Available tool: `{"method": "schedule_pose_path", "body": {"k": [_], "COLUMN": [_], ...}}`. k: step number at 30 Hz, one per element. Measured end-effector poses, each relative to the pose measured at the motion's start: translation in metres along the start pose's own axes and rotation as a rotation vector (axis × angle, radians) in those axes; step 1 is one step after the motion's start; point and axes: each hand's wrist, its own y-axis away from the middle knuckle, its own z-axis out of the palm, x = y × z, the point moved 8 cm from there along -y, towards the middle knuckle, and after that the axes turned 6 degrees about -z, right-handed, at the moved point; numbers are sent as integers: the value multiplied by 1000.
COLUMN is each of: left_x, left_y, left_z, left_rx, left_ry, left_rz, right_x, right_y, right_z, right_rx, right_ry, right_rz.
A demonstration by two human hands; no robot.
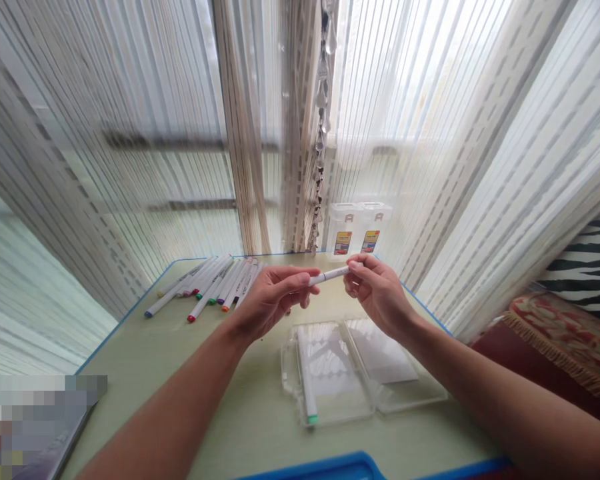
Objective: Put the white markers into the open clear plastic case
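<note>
A white marker (333, 273) is held level between my two hands, above the table. The fingers of my left hand (280, 290) are closed on its left end, and my right hand (373, 283) pinches its right end. Beneath my hands lies an open clear plastic case (340, 380), its two halves spread side by side. A marker with a green end (307, 380) rests along the left side of the case. A white sheet (387, 357) lies in the right half. Beyond my left hand is a pile of several white markers (215, 283) with coloured ends.
Two clear boxes with labels (357, 230) stand at the table's far edge, before the string curtains (260, 127). A blurred-out object (35, 427) sits at the lower left. Blue plastic (325, 467) shows at the near edge of the pale green table (145, 373). Patterned cushions (570, 320) are at the right.
</note>
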Motion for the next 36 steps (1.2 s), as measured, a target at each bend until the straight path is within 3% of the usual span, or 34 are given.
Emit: {"method": "schedule_pose_path", "body": {"k": [6, 12, 25, 36], "left_x": [3, 5, 2, 4], "left_y": [0, 0, -5, -2], "left_z": [-7, -7, -16, -12], "left_rx": [93, 106, 159, 59], "left_ry": [-124, -128, -101, -89], "left_rz": [63, 79, 87, 86], "right_x": [2, 4, -18, -5], "right_y": [1, 2, 4, 3], "right_z": [0, 2, 0, 4], "right_rx": [21, 22, 56, 40], "right_ry": [-9, -46, 117, -75], "right_rz": [38, 69, -197, -3]}}
